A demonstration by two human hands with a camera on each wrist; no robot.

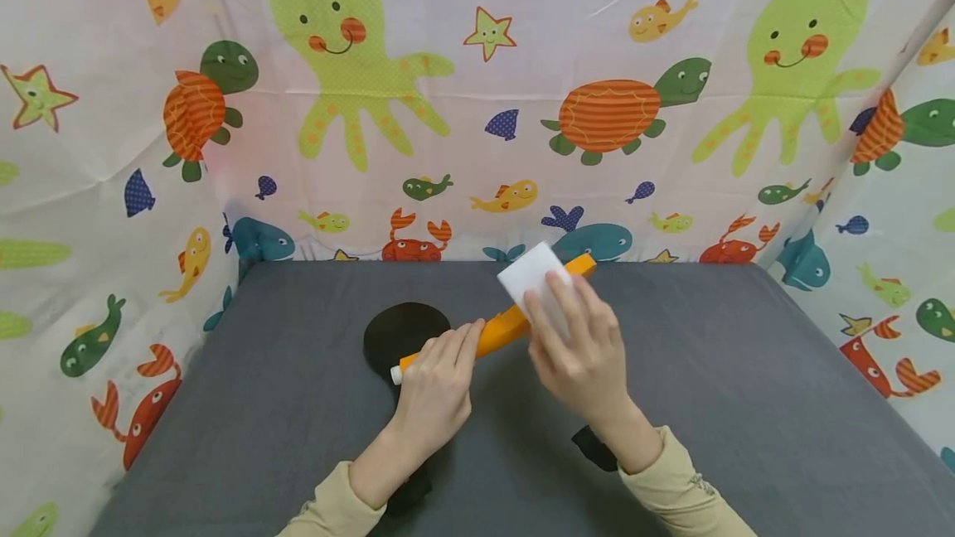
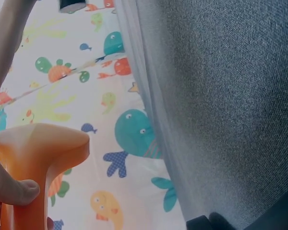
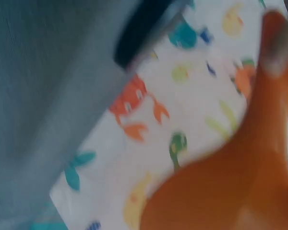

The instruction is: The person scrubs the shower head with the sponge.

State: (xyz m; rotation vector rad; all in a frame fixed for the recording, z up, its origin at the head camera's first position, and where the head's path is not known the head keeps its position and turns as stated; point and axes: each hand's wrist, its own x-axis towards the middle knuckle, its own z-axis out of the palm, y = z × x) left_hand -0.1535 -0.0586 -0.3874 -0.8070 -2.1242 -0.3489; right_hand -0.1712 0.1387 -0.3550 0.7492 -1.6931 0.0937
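Note:
My left hand (image 1: 436, 388) grips a long orange tool (image 1: 503, 330) around its lower part; a small white tip shows past the fingers. In the left wrist view, the tool (image 2: 29, 158) has a flared, T-shaped end with the thumb lying along its shaft. A flat white sponge block (image 1: 533, 272) is in my right hand (image 1: 578, 346), held with the fingers spread over its face. The sponge overlaps the tool's upper part; contact between them is hard to tell. In the right wrist view the orange tool (image 3: 230, 182) looms large and blurred.
A flat black round thing (image 1: 406, 334) with a narrow stem lies on the grey table (image 1: 746, 371), partly behind my left hand. Dark wrist devices (image 1: 594, 447) show near both wrists. A cloth (image 1: 462, 139) printed with sea animals hangs behind and along the sides.

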